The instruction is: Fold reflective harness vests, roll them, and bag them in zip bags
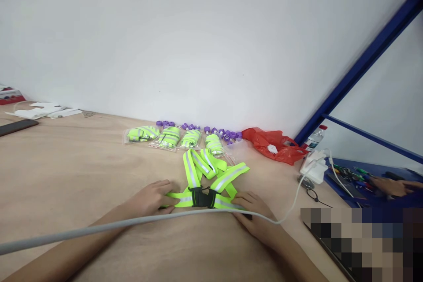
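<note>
A neon yellow reflective strap harness (211, 175) lies spread on the wooden table (82, 172), its black buckle (202, 197) closed at the near end. My left hand (152, 198) rests on the belt strap left of the buckle, fingers curled onto it. On the right end of the same strap lies my right hand (253, 211), fingers pressed flat on it. A grey cable (139, 220) crosses in front of both hands.
Several bagged folded yellow harnesses (170, 136) and purple caps (198, 127) line the wall. A red plastic bag (274, 145), a water bottle (315, 137) and a white charger (313, 167) sit right. Another person's hand (395, 186) works at a blue surface. Papers (42, 110) lie far left.
</note>
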`<state>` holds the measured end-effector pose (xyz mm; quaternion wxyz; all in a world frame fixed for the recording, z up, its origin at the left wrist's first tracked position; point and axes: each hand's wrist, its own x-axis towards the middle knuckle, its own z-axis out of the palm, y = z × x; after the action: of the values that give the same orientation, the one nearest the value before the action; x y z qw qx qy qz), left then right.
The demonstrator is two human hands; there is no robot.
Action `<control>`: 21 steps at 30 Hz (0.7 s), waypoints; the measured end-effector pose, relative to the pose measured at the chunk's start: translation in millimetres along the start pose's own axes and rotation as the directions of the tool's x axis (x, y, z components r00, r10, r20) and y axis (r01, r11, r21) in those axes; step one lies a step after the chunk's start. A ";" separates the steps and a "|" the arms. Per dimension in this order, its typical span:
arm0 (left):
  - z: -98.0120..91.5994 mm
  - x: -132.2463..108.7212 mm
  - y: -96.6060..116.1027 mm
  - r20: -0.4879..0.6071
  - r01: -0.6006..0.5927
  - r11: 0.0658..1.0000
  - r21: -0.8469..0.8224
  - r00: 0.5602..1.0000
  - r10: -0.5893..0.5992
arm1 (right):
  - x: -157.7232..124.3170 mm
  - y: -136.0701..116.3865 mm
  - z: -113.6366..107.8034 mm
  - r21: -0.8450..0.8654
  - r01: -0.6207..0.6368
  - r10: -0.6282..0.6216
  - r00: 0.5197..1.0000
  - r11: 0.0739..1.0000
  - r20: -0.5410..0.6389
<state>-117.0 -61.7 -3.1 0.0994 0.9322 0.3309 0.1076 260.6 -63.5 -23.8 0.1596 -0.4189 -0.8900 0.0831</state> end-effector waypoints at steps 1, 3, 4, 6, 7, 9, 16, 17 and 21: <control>-0.8 -1.2 1.0 0.002 -0.008 1.000 0.003 1.000 0.008 | -0.8 -2.2 -0.9 0.004 -0.006 0.006 1.000 1.000 -0.002; -2.1 -3.7 3.6 -0.002 -0.022 1.000 0.009 1.000 0.022 | -2.5 -6.9 -2.6 0.011 -0.028 0.027 1.000 1.000 0.010; -2.7 -4.8 5.3 -0.008 -0.028 1.000 0.009 1.000 0.029 | -3.3 -9.3 -3.6 0.015 -0.042 0.041 0.999 0.999 0.022; -2.8 -7.5 9.1 -0.023 -0.043 0.999 0.009 0.999 0.044 | -5.5 -14.4 -5.6 0.023 -0.070 0.068 0.996 0.997 0.057; -2.1 -9.0 11.0 -0.031 -0.049 0.999 0.012 0.998 0.050 | -6.9 -17.0 -6.5 0.026 -0.083 0.081 0.994 0.996 0.074; 1.1 -12.8 14.4 -0.048 -0.055 0.998 0.024 0.997 0.056 | -10.5 -22.0 -7.7 0.035 -0.110 0.106 0.990 0.993 0.094; 14.6 -28.8 28.1 -0.146 -0.037 0.998 0.044 0.988 0.044 | -30.9 -35.3 -3.4 0.068 -0.168 0.162 0.983 0.983 0.092; 13.7 -30.9 31.6 -0.151 -0.039 0.998 0.048 0.987 0.046 | -34.0 -37.9 -3.1 0.062 -0.164 0.158 0.983 0.985 0.092; 2.5 -40.0 48.5 -0.110 -0.087 0.995 0.053 0.990 0.092 | -45.5 -51.4 -5.0 0.030 -0.112 0.109 0.990 0.993 0.088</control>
<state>-117.8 -124.5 1.6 0.0534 0.9407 0.2964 0.1563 252.6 -131.2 -14.4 0.1236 -0.4607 -0.8700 0.1251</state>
